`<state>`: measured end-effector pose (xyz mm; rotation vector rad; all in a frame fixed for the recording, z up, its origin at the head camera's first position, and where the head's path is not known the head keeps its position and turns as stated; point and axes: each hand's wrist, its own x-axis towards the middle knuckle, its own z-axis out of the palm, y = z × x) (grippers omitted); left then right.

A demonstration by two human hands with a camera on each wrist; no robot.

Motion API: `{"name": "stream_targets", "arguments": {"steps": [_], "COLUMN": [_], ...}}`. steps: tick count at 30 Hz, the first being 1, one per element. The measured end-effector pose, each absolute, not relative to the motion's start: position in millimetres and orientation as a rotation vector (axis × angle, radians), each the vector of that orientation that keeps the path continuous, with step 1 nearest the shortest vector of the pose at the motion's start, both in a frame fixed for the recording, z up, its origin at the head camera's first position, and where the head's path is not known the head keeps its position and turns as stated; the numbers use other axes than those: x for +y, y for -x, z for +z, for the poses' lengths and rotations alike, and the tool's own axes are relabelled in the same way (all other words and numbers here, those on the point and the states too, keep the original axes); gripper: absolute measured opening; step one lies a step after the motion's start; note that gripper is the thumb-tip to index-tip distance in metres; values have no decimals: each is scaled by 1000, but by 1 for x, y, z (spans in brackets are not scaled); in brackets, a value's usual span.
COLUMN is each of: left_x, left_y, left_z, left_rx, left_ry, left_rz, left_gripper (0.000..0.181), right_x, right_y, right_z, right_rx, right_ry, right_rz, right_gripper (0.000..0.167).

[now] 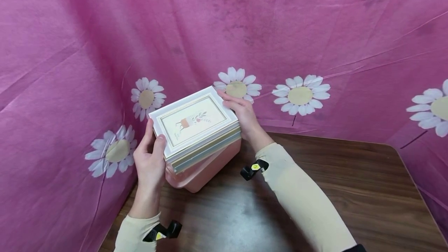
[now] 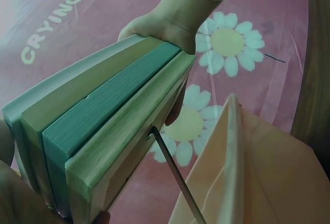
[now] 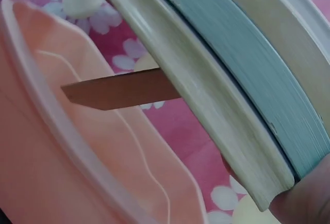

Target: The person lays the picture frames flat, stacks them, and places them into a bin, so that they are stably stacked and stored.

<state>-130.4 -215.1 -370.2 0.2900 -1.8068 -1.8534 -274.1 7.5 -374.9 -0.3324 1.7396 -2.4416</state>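
Observation:
Between them, my two hands grip a stack of several picture frames (image 1: 196, 121) above a pink plastic bin (image 1: 213, 172). My left hand (image 1: 150, 162) holds the near left corner, thumb along the edge. At the far right end my right hand (image 1: 246, 118) clasps the opposite side. The top frame is white with a small drawing; tan, blue-green and cream frames (image 2: 129, 121) lie under it. From the lowest one's back a stand leg (image 3: 121, 91) sticks out towards the bin in the right wrist view. The bin's floor is hidden.
A dark wooden table (image 1: 350, 182) carries the bin near its left back corner. Pink cloth (image 1: 297, 22) with white daisies hangs close behind and on the left, with more at the right edge.

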Motion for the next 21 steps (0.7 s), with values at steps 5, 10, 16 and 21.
{"name": "stream_targets", "arguments": {"steps": [5,10,16,21], "left_x": [-217,-219,-219,-221], "left_y": [132,134,139,142], "left_z": [-375,-381,-389,-396], "left_rx": [-1800,-1834,-1854,-1893], "left_ry": [-313,-320,-321,-358], "left_rz": [-1846,-1814,-1795,-1746], "left_gripper": [58,61,63,62], "right_x": [3,-1,-1,-4], "right_y": [279,287,296,305], "right_z": [-381,-386,-393,-398], "right_rx": [1725,1762,1822,1795], "right_ry": [348,366,370,386], "right_rz": [-2426,-2382,-2331,-2299], "right_gripper": [44,43,42,43]}}
